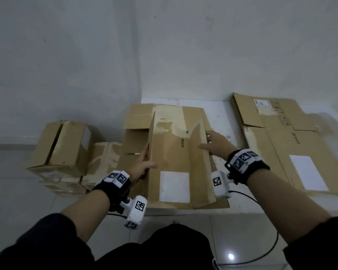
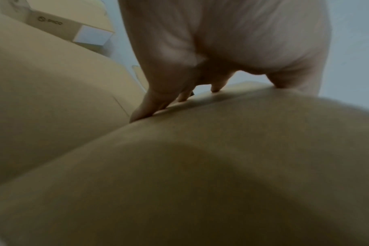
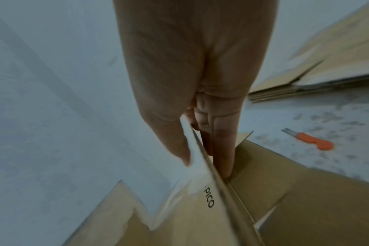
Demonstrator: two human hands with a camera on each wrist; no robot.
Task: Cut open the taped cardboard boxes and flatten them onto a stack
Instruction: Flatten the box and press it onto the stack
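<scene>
Left wrist view: blurred cardboard box [image 2: 200,174] fills the lower frame, and the left hand [image 2: 217,41] is cut off by the top edge. Right wrist view: the flattened stack [image 3: 326,66] runs out at the right edge, and motion blur softens the orange box cutter [image 3: 312,140]. Head view: the box hides the left hand's fingertips.

Head view: high above, facing forward and down over the opened box [image 1: 176,152], wall corner at 12 o'clock. Left wrist view: pressed close against cardboard, looking along the left hand [image 2: 200,50]. Right wrist view: close along the right hand [image 3: 190,83], sharing the same box [image 3: 200,216].
</scene>
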